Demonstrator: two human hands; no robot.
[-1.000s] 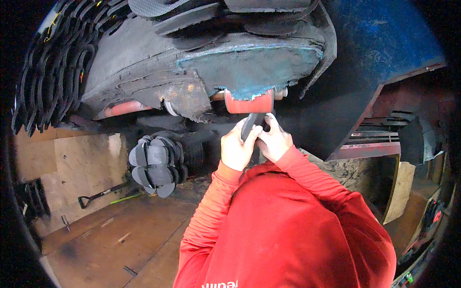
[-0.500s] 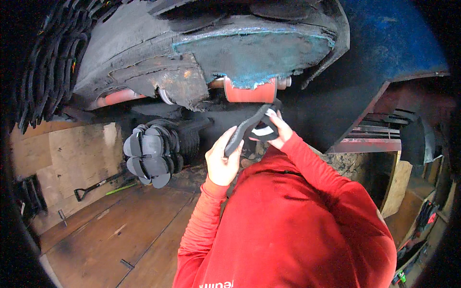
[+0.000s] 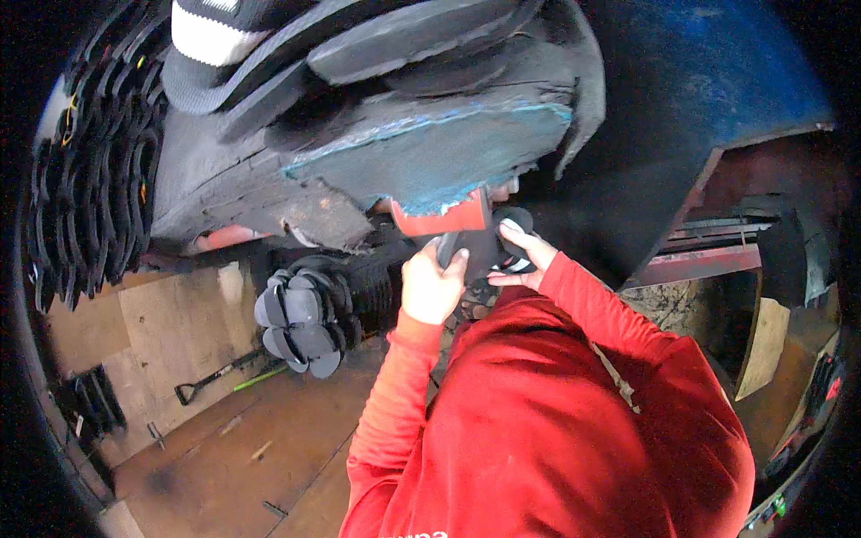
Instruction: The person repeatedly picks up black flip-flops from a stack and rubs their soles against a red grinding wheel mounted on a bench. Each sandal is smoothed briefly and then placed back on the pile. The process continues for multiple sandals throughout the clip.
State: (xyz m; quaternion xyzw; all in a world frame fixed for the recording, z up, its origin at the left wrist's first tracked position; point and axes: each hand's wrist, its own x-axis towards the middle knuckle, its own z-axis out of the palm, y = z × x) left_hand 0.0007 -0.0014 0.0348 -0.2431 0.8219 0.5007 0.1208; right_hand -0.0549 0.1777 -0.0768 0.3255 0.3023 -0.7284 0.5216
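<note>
Both of my hands hold one black slide sandal (image 3: 477, 253) with a white band on its strap. My left hand (image 3: 432, 285) pinches one end of the sole between thumb and fingers. At the other end, my right hand (image 3: 533, 255) grips near the strap. The sandal sits right under an orange-red sanding drum (image 3: 446, 221), its edge at or very close to the drum's lower side; contact is hard to make out. A worn blue-grey cover (image 3: 421, 161) hangs over the top of the drum.
Several dark sandals (image 3: 408, 45) lie on the machine top. Stacked soles (image 3: 94, 179) stand at the far left. A cluster of grey sandals (image 3: 305, 318) hangs left of my left arm. A blue panel (image 3: 708, 81) rises at the right. Below lies a brown floor (image 3: 224, 466).
The view has shifted, so more of the machine top shows. The sandal has turned from edge-on and tilted to showing more of its flat face, still in both hands by the drum.
</note>
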